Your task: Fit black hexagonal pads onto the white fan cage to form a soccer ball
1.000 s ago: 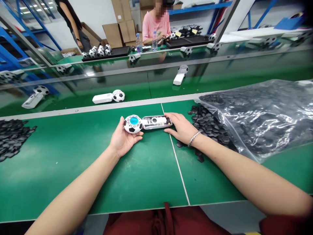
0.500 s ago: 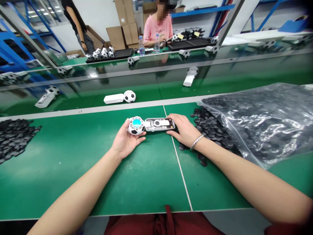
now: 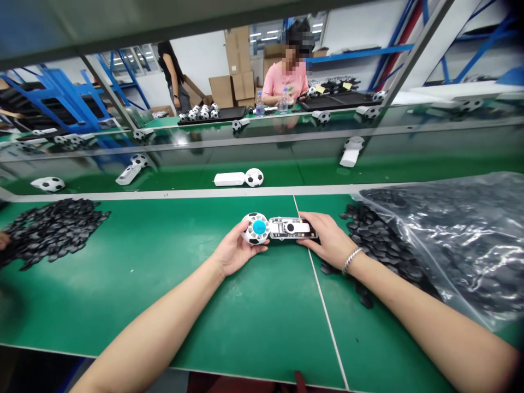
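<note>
Low over the green bench, my two hands hold a small handheld fan (image 3: 258, 228) with a football-patterned head and a turquoise disc at its centre. Its white handle (image 3: 290, 227) points right with the inner parts exposed. My left hand (image 3: 237, 252) is closed around the fan head, thumb on the near left rim. The handle's far end is between the thumb and fingers of my right hand (image 3: 327, 240), which wears a twisted bracelet. Beside that hand lies a heap of small black flat pieces (image 3: 379, 240), partly under a clear plastic bag (image 3: 462, 234).
Another black heap (image 3: 61, 229) lies at the left, with a co-worker's hand (image 3: 4, 240) at its edge. Beyond the bench rim, a similar fan (image 3: 239, 178) and several others lie on the green line. A person in pink (image 3: 286, 82) sits opposite.
The camera view has shifted, so the scene sits lower and further right. A co-worker's hand now shows at the left heap. Both my hands keep their hold on the fan.
</note>
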A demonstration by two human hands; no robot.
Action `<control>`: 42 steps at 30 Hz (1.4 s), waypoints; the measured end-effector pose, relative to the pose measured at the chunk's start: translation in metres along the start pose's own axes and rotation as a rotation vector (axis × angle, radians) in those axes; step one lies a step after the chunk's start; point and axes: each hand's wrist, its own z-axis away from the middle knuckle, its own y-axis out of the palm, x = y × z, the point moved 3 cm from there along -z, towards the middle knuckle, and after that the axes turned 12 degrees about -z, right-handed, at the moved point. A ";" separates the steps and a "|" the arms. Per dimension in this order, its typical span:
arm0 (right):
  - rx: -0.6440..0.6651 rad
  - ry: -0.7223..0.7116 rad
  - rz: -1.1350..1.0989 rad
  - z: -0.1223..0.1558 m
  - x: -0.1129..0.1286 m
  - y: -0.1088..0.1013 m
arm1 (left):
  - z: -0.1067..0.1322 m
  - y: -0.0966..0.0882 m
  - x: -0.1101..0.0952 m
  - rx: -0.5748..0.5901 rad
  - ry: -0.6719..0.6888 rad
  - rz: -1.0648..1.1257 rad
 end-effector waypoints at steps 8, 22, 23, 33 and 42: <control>0.073 0.016 -0.020 -0.009 0.007 -0.003 | 0.000 0.001 -0.001 -0.002 0.000 -0.001; -0.155 0.448 0.126 -0.091 -0.032 -0.054 | 0.002 0.004 0.001 -0.040 0.052 -0.032; -0.191 0.517 0.139 -0.102 -0.044 -0.056 | 0.002 0.004 0.001 -0.037 0.056 -0.038; -0.284 0.897 0.226 -0.135 -0.107 -0.024 | 0.000 0.002 0.002 0.018 0.085 -0.097; -0.193 0.722 0.197 -0.128 -0.084 -0.043 | -0.003 0.001 -0.001 0.036 0.023 -0.116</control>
